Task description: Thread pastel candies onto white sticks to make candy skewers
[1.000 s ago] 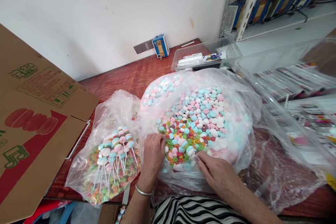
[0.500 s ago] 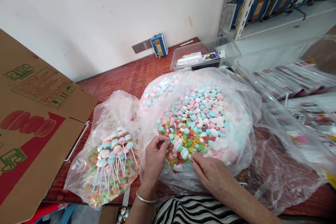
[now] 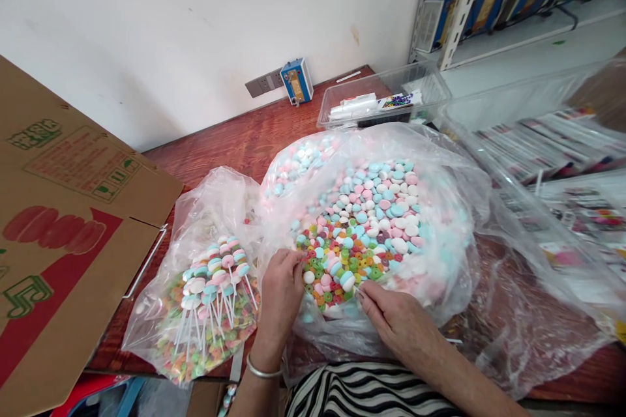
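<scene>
My right hand (image 3: 398,316) pinches the white stick of a candy skewer (image 3: 346,280), whose blue, white and pink marshmallow pieces point up and left over the candies. My left hand (image 3: 282,287) is at the left edge of the loose gummy rings (image 3: 360,263), fingers closed together; anything in its fingertips is hidden. The rings, in red, green, yellow and orange, lie in front of many pastel marshmallow discs (image 3: 386,194) inside a large clear plastic bag (image 3: 452,208). Finished-looking marshmallow skewers (image 3: 215,280) rest to the left on a second bag of gummy rings (image 3: 188,365).
A printed cardboard box (image 3: 73,195) stands at the left. Behind the big bag is a clear tray (image 3: 337,118) with packets, and a blue device (image 3: 296,81) stands by the wall socket. Clear bins (image 3: 518,208) with packages flank the right side, below a metal shelf (image 3: 469,6).
My left hand has moved a little left, away from the skewer's tip to the edge of the gummy rings. My right hand keeps the skewer in almost the same place.
</scene>
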Motion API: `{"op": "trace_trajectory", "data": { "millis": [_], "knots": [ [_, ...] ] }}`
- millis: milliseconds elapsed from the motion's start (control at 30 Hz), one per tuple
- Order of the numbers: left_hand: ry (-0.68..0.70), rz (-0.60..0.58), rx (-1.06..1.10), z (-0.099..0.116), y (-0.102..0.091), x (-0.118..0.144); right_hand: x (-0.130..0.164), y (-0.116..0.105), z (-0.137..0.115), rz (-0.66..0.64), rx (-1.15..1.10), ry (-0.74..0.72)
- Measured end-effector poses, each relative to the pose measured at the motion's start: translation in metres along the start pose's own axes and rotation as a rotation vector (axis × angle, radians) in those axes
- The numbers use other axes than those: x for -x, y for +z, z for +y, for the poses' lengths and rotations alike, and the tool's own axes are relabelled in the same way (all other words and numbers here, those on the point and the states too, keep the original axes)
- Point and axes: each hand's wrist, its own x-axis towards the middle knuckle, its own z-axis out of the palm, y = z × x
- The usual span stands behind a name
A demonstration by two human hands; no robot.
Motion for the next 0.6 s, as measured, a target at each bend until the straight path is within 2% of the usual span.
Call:
{"op": "trace_trajectory", "data": {
  "millis": [133,233,300,367,467,600],
  "knots": [
    [0.112,-0.086,-0.199,-0.006,0.003,-0.003,0.0,0.001,0.0,0.001,0.022,-0.002],
    [0.104,-0.053,-0.138,-0.004,0.005,-0.003,0.002,0.003,0.001,-0.026,0.053,0.015],
    [0.005,-0.002,0.019,-0.001,0.006,-0.002,0.003,0.004,0.0,-0.046,0.05,0.019],
    [-0.152,0.019,0.247,0.004,0.006,-0.002,0.003,0.005,-0.001,-0.055,0.043,0.013],
    [-0.341,-0.03,0.588,0.011,0.009,-0.002,0.002,0.004,-0.004,-0.062,0.058,0.007],
    [-0.411,-0.055,0.838,0.016,0.015,-0.002,0.003,0.002,-0.005,-0.067,0.061,0.016]
  ]
}}
